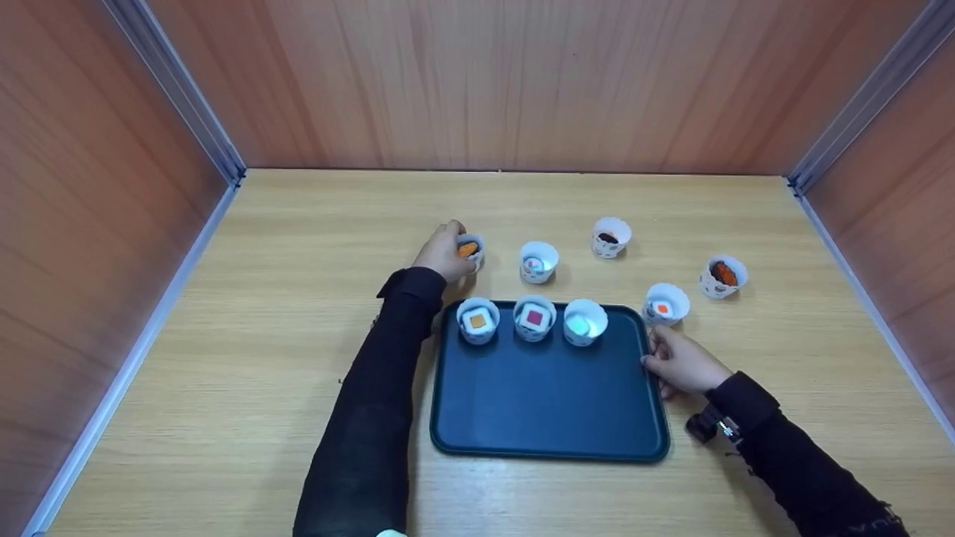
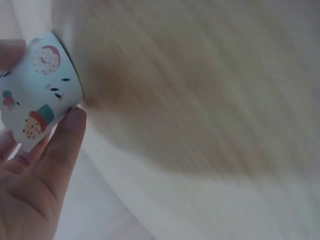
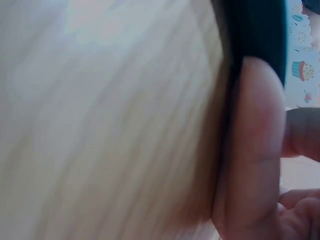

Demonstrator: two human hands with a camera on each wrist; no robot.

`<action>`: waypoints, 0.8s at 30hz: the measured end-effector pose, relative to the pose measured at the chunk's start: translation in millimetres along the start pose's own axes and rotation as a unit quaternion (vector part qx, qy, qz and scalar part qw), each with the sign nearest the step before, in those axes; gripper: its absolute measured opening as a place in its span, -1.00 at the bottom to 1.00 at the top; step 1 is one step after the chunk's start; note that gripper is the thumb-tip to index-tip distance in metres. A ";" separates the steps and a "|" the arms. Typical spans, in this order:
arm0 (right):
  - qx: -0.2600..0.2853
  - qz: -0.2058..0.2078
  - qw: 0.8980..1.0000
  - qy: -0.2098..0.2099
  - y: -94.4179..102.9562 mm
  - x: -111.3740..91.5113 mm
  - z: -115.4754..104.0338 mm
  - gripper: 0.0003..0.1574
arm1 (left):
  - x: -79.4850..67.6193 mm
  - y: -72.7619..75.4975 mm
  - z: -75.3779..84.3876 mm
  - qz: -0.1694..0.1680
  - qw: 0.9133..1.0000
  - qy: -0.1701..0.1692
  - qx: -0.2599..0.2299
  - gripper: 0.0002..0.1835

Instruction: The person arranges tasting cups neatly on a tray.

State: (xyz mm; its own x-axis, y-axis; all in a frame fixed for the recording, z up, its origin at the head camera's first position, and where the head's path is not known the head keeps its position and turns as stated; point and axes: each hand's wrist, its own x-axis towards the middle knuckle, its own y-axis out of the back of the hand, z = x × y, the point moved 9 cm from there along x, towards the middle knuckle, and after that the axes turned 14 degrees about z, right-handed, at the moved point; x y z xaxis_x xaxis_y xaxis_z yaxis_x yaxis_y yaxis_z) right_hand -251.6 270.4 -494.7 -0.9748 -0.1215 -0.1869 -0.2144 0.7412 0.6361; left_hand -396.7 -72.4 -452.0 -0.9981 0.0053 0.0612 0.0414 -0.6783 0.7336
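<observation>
Reaches in from the near side with a dark left sleeve [image 1: 373,418] and a dark right sleeve [image 1: 809,459], over a pale wooden bench [image 1: 224,418]; shows between them a dark blue-green tray [image 1: 545,406]; grips the tray's right rim with the right hand [image 1: 685,363], thumb at the edge.

Next shows, in a row along the tray's far side, a cup with a yellow-orange square [image 1: 477,341], a cup with a dark red square [image 1: 532,338] and a cup with something pale green [image 1: 583,341]; just beyond the tray's far right corner, near the right hand, shows a cup with an orange-red piece [image 1: 660,321]; farther right on the bench, shows a cup with a brown-orange lump [image 1: 716,290].

Beyond the tray's far left corner, pinches a printed cup [image 1: 479,262] in the left hand [image 1: 442,256], thumb and fingers on opposite sides, with orange and dark contents inside; cannot tell whether it touches the bench; to its right, shows a cup with pale, pinkish contents [image 1: 536,277]; farthest of the cups, shows a cup with a dark filling [image 1: 604,251], before a wood-grained back wall [image 1: 522,89].
</observation>
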 end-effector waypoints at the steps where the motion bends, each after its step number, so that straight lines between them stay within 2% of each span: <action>1: 0.000 0.000 1.000 -0.001 0.0 -0.2 -0.1 -0.79 | -1.5 1.1 -1.2 0.000 1.000 -0.001 -0.004 -0.46; 7: -0.002 0.001 1.000 0.000 -0.3 -0.3 -0.3 -0.81 | -7.7 12.7 -1.6 0.010 1.000 -0.013 -0.002 -0.46; 12: -0.004 0.000 1.000 0.005 -0.7 0.4 -0.6 -0.81 | -17.2 24.0 12.8 0.015 0.999 -0.048 0.018 -0.43; 18: -0.003 0.000 1.000 0.002 -0.3 0.8 -0.5 -0.81 | -39.4 31.9 51.8 0.000 0.993 -0.118 0.011 -0.37; 24: 0.000 -0.002 1.000 -0.003 -0.3 0.3 -0.3 -0.79 | -76.9 23.2 99.3 -0.036 0.980 -0.197 -0.010 -0.35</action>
State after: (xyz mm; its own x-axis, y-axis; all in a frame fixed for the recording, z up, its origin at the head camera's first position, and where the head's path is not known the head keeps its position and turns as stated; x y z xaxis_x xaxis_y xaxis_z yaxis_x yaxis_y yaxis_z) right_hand -251.8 270.0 -494.7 -0.9733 -0.1209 -0.1950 -0.2192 0.7408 0.6349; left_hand -314.5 -15.6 -372.5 -0.9032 0.3341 0.2693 -0.0336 -0.6805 0.7319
